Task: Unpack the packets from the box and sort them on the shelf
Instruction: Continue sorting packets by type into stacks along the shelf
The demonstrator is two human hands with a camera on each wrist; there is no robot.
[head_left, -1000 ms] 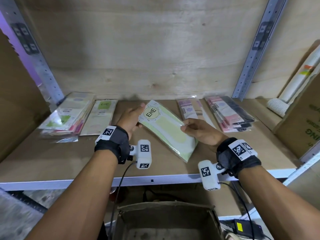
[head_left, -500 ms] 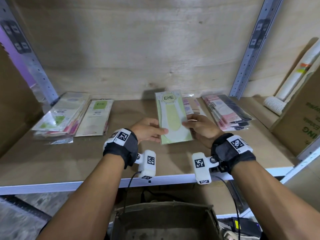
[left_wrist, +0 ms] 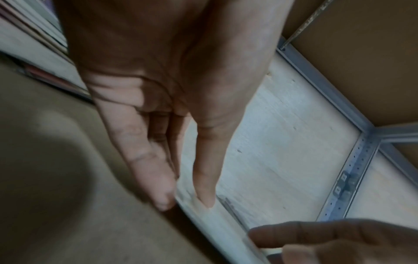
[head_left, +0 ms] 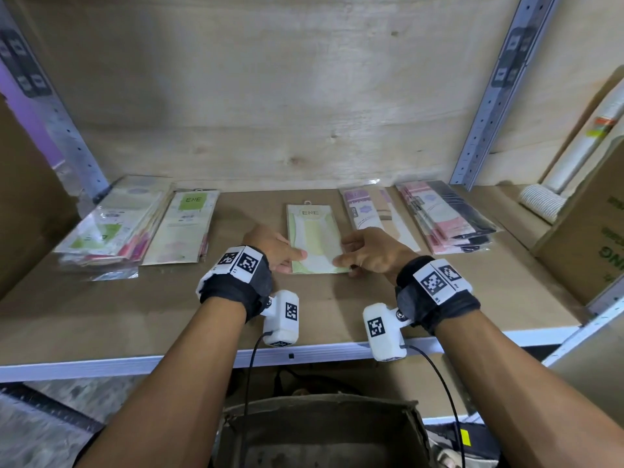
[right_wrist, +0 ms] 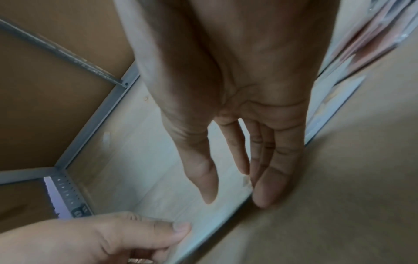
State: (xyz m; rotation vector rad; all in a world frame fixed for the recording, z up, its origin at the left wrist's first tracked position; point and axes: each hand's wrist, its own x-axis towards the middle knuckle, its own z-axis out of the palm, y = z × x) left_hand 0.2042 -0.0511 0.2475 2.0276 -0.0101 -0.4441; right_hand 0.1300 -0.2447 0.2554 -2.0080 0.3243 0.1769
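A pale green packet (head_left: pixel 312 238) marked ENE lies lengthwise on the middle of the brown shelf (head_left: pixel 169 309). My left hand (head_left: pixel 290 258) pinches its near left corner, thumb on top, as the left wrist view shows at the packet's edge (left_wrist: pixel 226 230). At the near right corner my right hand (head_left: pixel 347 265) holds it, thumb over the packet (right_wrist: pixel 203 219) and fingers along its edge. The open cardboard box (head_left: pixel 317 401) stands below the shelf in front of me; its inside is dark.
Packet piles lie along the shelf's back: a mixed pile (head_left: pixel 114 228) far left, a green-label pile (head_left: pixel 182 228), a purple-label pile (head_left: pixel 368 214) and a pink and dark pile (head_left: pixel 442 214). A cardboard carton (head_left: pixel 587 244) and a white roll (head_left: pixel 574 153) stand at the right.
The green packet was turned from a slant to straight and lowered onto the shelf between the piles. Both hands slid to its near corners.
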